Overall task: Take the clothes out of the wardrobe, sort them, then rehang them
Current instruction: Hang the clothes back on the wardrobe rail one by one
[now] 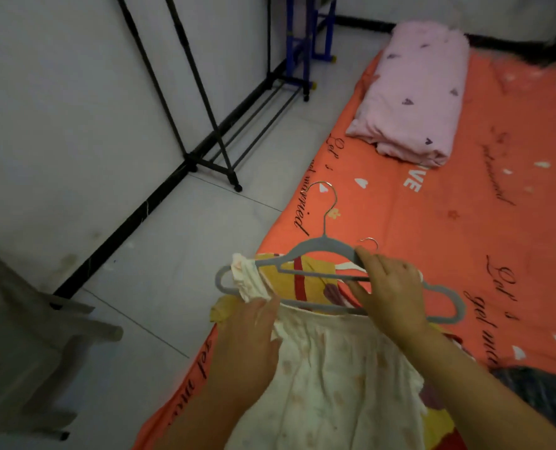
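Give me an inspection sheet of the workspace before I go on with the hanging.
Surface: orange printed sheet on a floor mattress, beside pale floor tiles.
Job's things: grey hanger sits at the neckline of the cream garment; a yellow and red garment lies under both.
Clutter: folded pink quilt at the sheet's far end.
Grips: left hand grips the cream garment's shoulder; right hand pinches the hanger's bar.
Cables: nothing seen.
Surroundings: black clothes rack by the wall, blue frame beyond it, blurred pale stool at the left.
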A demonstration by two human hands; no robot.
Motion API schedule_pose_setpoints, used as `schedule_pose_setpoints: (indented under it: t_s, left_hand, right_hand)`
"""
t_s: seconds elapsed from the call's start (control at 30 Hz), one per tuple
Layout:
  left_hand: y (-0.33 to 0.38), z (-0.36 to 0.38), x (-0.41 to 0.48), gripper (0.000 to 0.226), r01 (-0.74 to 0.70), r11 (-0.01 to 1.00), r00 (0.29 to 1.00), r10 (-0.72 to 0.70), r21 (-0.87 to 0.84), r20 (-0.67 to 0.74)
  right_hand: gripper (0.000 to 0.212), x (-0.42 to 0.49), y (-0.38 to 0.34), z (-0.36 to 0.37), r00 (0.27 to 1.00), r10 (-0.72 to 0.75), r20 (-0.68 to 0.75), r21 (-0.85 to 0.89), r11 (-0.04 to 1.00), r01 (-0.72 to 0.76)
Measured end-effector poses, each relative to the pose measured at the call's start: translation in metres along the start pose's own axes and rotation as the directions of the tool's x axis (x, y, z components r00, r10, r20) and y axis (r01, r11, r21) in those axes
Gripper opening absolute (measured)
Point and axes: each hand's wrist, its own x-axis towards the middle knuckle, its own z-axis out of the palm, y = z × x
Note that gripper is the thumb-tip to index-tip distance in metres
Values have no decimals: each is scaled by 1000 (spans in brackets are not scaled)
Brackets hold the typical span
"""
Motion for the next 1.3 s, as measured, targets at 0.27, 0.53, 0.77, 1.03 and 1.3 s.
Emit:
schedule_pose_setpoints:
  t_s: [0.27, 0.53, 0.77, 1.03, 1.3]
  left_hand:
    - [-45, -114, -103, 91, 184, 982, 811, -123, 49, -572]
    - [-129, -206, -326, 80, 386, 902, 601, -403, -192, -690]
    - [-198, -235, -566, 76, 645, 719, 256, -524, -261, -812]
    - [-224, -244, -814, 76, 769, 532, -60, -490, -353, -870]
    - [-239, -255, -978, 70, 869, 274, -296, -380, -413, -876]
  right_hand:
    - [44, 16, -158, -125, 935, -283, -213, 218, 919, 328]
    - [52, -6, -372, -221, 799, -567, -201, 312, 736, 601]
    - [72, -76, -586, -284, 522, -802, -290, 312, 437, 844]
    - [82, -186, -793, -356, 168, -830, -532, 227, 51, 972]
    - [52, -264, -955, -401, -47, -671, -740, 169, -253, 953]
